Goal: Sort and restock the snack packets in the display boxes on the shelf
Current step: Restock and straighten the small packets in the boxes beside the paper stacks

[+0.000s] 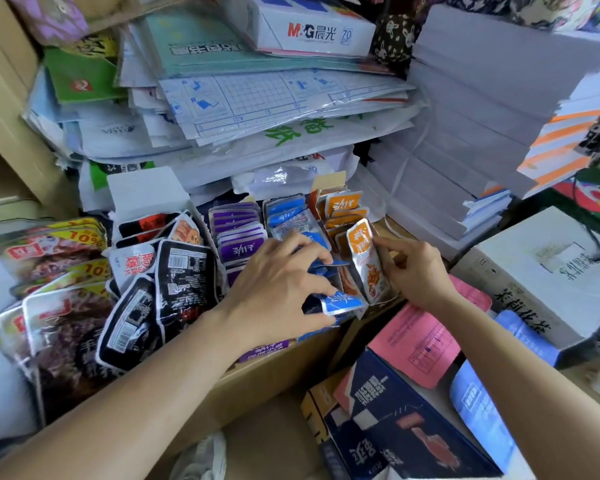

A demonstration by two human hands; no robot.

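Note:
Three narrow display boxes stand side by side on the shelf: purple packets, blue packets and orange packets. My left hand lies over the front of the blue row, fingers closed on a few blue packets. My right hand pinches an upright orange packet at the front of the orange row. Black packets fill a white box to the left.
Large red-and-brown snack bags are heaped at far left. Stacks of paper and plastic-wrapped sheets tower behind the boxes. A brown carton sits below, with a dark blue box, pink cards and a white box at right.

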